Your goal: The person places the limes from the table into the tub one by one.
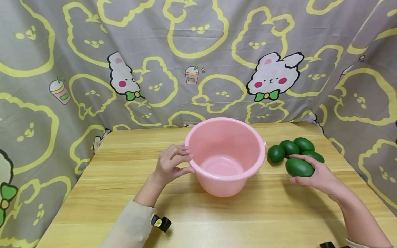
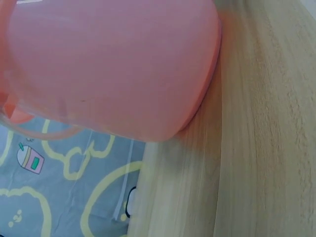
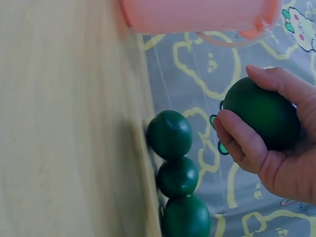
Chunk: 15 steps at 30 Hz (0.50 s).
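Observation:
A pink plastic bucket stands upright on the table, and its visible bottom is bare. My left hand grips the bucket's left rim, fingertips at the edge and thumb below. In the left wrist view the bucket's side shows, but not the hand. My right hand holds a smooth dark green oval fruit between thumb and fingers, right of the bucket. The right wrist view shows this fruit raised off the table. Several similar green fruits lie clustered behind it; the right hand partly hides one.
The wooden table runs up to a grey patterned curtain at the back and sides. A pale handle hangs at the bucket's side. Black straps with small devices sit on the wrists.

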Each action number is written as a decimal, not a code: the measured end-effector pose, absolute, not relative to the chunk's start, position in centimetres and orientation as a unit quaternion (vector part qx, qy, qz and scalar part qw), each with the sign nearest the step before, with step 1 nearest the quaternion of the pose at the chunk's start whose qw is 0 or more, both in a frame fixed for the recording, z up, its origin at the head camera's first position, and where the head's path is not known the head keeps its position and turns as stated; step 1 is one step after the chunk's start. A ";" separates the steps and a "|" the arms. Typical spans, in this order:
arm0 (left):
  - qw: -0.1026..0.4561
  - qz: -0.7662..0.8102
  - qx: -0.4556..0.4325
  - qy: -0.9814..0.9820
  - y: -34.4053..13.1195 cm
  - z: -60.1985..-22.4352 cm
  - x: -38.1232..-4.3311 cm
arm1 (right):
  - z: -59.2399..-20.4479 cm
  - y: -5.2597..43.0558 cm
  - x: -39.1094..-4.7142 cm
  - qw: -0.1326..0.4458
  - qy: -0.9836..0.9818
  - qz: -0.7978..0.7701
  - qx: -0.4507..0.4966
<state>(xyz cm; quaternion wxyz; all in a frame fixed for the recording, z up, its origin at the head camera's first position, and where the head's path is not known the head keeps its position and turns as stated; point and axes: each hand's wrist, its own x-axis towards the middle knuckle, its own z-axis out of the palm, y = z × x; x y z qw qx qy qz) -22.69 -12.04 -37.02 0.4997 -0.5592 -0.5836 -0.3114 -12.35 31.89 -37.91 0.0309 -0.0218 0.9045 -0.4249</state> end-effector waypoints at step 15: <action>0.503 -0.315 -0.554 -0.583 -12.0 -37.1 -22.6 | -35.9 30.9 -12.5 0.007 0.910 -0.413 -0.020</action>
